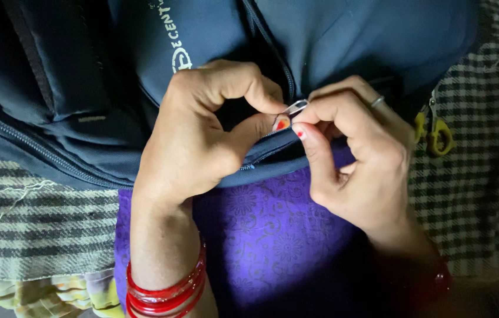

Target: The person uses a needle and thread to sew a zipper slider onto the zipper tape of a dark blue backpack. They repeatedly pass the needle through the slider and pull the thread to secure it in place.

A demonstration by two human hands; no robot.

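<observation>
Over a purple-clad lap, the left hand (pixel 202 135) pinches the dark backpack (pixel 332 41) seam, while the right hand (pixel 355 153) grips its silver zipper pull (pixel 295 108) between fingertips.

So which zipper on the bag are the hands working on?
The short middle zipper ending at the metal pull pinched between both hands; the long one at left lies untouched.

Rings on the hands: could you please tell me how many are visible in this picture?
1. A silver ring sits on a finger of the right hand, which pinches the zipper pull with the left hand. Curled fingers could hide others.
</observation>
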